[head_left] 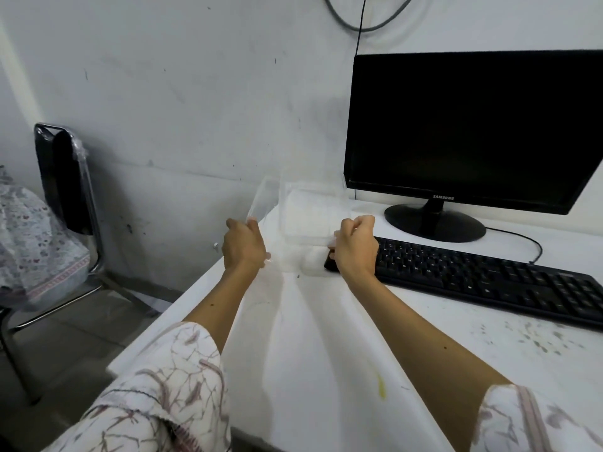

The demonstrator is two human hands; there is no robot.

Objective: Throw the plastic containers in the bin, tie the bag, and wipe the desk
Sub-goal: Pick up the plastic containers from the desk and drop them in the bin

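Observation:
Two clear plastic containers are at the far left corner of the white desk. My left hand grips one clear container by its edge and holds it tilted up off the desk's left edge. My right hand pinches the near rim of the other clear container, which lies flat on the desk by the monitor. The desk carries a yellow smear near the front and dark specks on the right. No bin, bag or cloth is in view.
A black monitor stands at the back right, with a black keyboard in front of it, touching my right hand. A black chair with patterned cloth on its seat stands left of the desk against the wall.

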